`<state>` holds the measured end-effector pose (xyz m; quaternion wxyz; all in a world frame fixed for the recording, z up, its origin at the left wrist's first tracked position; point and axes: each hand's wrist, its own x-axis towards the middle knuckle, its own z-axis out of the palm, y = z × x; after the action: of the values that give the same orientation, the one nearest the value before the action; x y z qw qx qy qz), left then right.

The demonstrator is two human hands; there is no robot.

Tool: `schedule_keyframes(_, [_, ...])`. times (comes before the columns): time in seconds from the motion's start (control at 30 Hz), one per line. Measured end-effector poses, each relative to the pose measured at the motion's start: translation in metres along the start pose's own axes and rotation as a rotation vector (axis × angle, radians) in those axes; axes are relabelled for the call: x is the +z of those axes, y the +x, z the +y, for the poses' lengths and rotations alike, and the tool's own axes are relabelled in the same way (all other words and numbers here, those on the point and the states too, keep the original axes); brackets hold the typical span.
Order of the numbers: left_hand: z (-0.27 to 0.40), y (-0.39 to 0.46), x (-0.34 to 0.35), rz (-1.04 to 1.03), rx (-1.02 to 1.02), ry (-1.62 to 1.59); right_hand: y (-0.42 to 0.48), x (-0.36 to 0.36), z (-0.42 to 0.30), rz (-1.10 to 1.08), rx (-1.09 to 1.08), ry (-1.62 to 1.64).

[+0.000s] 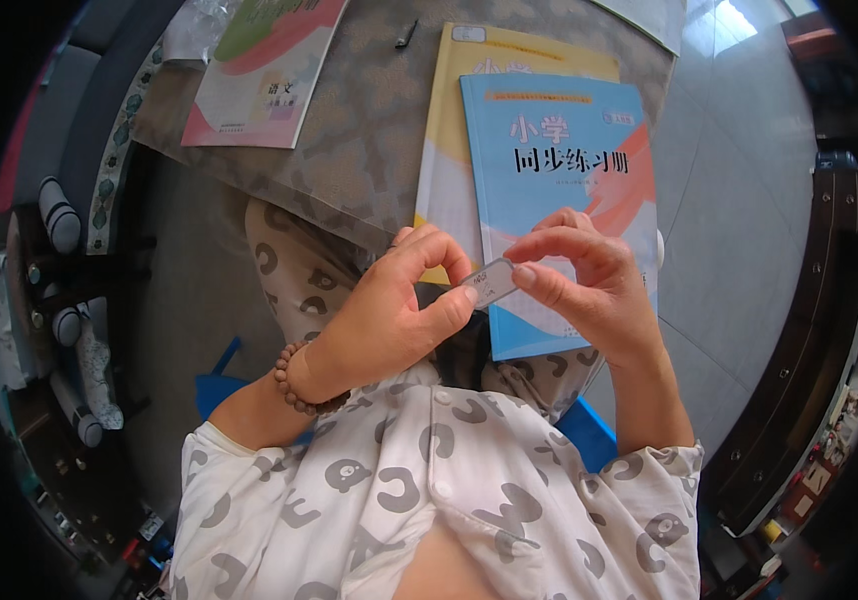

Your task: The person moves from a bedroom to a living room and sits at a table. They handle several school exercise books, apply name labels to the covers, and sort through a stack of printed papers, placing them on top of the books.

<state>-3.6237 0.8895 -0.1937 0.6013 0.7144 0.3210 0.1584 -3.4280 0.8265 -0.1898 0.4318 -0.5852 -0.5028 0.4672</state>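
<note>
Between my two hands is a small white sticker label with a grey border and handwriting on it. My left hand pinches its left end between thumb and index finger. The thumb and index finger of my right hand grip its right end. Right below the label lies a blue workbook with large printed characters on its cover. It overlaps a yellow workbook, which bears a similar small label at its top left corner. The lower end of the blue workbook reaches past the table edge over my lap.
A pink and green workbook lies at the table's far left, beside some clear plastic wrapping. A small black object, perhaps a pen cap, sits near the back. The table has a patterned cover. A dark cabinet stands at the right.
</note>
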Motion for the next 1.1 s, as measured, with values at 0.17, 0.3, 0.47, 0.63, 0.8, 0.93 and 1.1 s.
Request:
schedule_keyframes(0.17, [-0.007,0.016,-0.002,0.024,-0.015,-0.075,0.015,-0.004,0.006,0.02,0.019,0.046])
schedule_keyframes(0.3, [-0.018,0.039,-0.012,0.285,-0.123,-0.401,0.042,-0.019,0.015,0.302,-0.058,0.106])
schedule_keyframes(0.47, [-0.045,0.081,-0.025,0.412,0.391,0.529,0.098,-0.031,0.019,0.43,0.148,0.267])
schedule_keyframes(0.63, [-0.063,0.111,-0.024,0.325,0.48,0.735,0.137,-0.031,0.029,0.315,0.324,0.47])
schedule_keyframes(0.8, [-0.068,0.115,-0.025,0.33,0.452,0.788,0.149,-0.03,0.034,0.279,0.409,0.452])
schedule_keyframes(0.93, [-0.07,0.116,-0.025,0.321,0.439,0.783,0.152,-0.031,0.038,0.221,0.432,0.391])
schedule_keyframes(1.1, [-0.071,0.116,-0.026,0.311,0.43,0.774,0.154,-0.029,0.036,0.22,0.444,0.355])
